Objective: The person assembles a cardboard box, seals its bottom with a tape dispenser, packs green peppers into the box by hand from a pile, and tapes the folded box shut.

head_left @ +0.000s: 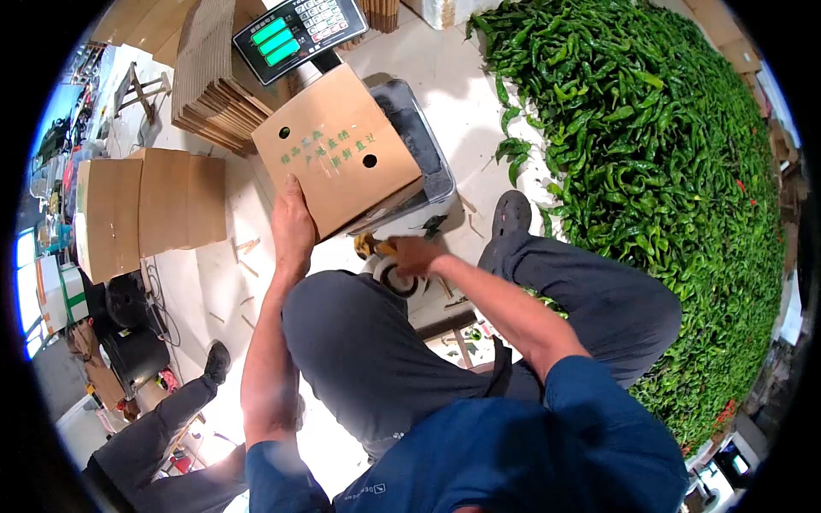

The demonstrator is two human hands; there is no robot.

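Observation:
A cardboard box (338, 154) with green print and two round holes rests tilted on the dark platform of a scale (428, 145). At the box's lower left edge is my left hand (292, 224), its thumb on the printed face and its other fingers hidden behind the box. My right hand (415, 255) is closed round the yellow handle of a tape dispenser (368, 246), just below the box's near edge. A roll of tape (398, 278) shows beneath that hand. The scale's display (278, 38), lit green, stands beyond the box.
Green peppers (650, 171) form a large pile on the right. Flattened cartons (214, 77) stand stacked behind the box, with an opened carton (154, 209) at the left. Another person's legs (162, 427) show at the lower left. Scraps lie on the floor.

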